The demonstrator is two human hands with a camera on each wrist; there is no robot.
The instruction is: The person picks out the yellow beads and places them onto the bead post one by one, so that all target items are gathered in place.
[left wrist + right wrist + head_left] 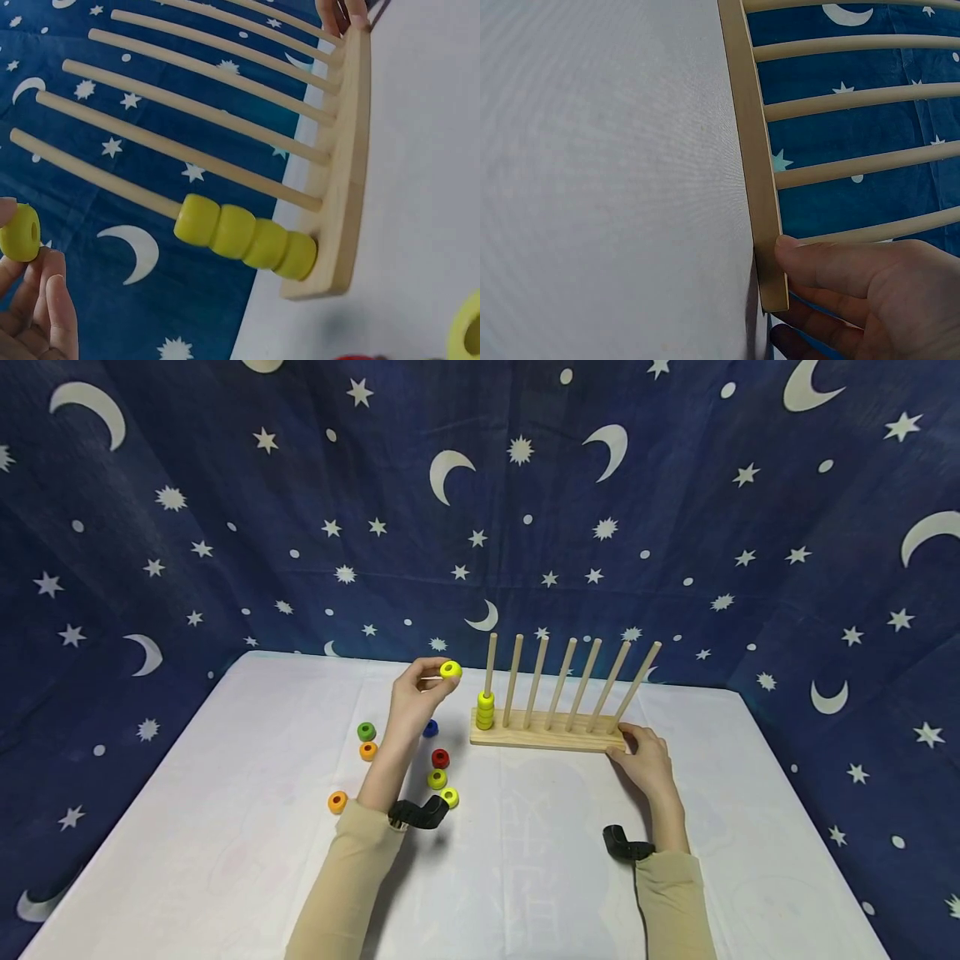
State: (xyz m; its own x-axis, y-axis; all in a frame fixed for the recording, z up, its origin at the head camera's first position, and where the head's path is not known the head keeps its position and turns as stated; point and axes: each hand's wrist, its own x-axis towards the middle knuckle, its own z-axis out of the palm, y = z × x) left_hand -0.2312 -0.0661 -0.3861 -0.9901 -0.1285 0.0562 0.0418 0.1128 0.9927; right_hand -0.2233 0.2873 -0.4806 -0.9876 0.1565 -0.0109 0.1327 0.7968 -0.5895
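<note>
Raised just left of the leftmost peg, my left hand [412,697] pinches a yellow bead [455,675] between thumb and fingers. The bead's hole shows in the left wrist view. A wooden peg rack [540,740] with several upright pegs stands at the back of the table. Stacked yellow beads [236,232] fill the lower part of its leftmost peg; the other pegs are bare. At the rack's right end, my right hand [648,764] grips the base, its thumb [829,262] on the near upper edge and the fingers behind the end.
Loose beads lie around the left forearm: green [366,738], orange [368,757], blue [431,733], red [440,766] and yellow [437,786]. Another orange bead [333,808] lies further left. A dark blue star-patterned cloth [517,560] hangs behind the white table [525,860].
</note>
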